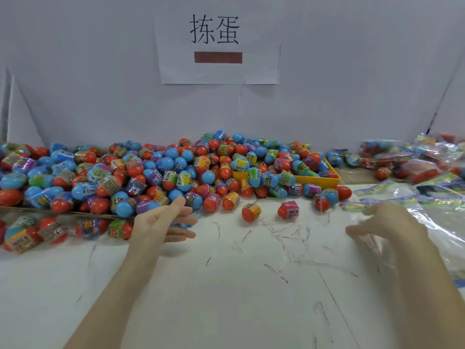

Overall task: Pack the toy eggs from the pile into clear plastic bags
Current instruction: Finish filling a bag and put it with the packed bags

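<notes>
A big pile of toy eggs (176,172), red and blue with shrink-wrapped labels, lies along the back of the white table. Two loose eggs (251,212) (288,209) sit just in front of it. My left hand (166,220) hovers at the pile's front edge, palm turned sideways and fingers straight; a bit of blue shows behind the fingers. My right hand (385,222), blurred, is over a clear plastic bag (372,245) and pinches its edge between thumb and fingers. The film hangs below the fingertips.
A yellow tray (317,181) sits half buried at the pile's right end. Flat empty bags (440,210) lie at the right, and filled bags (402,154) at the back right. Several eggs (50,230) lie front left, below a cardboard edge (50,210). A paper sign (216,46) hangs on the wall.
</notes>
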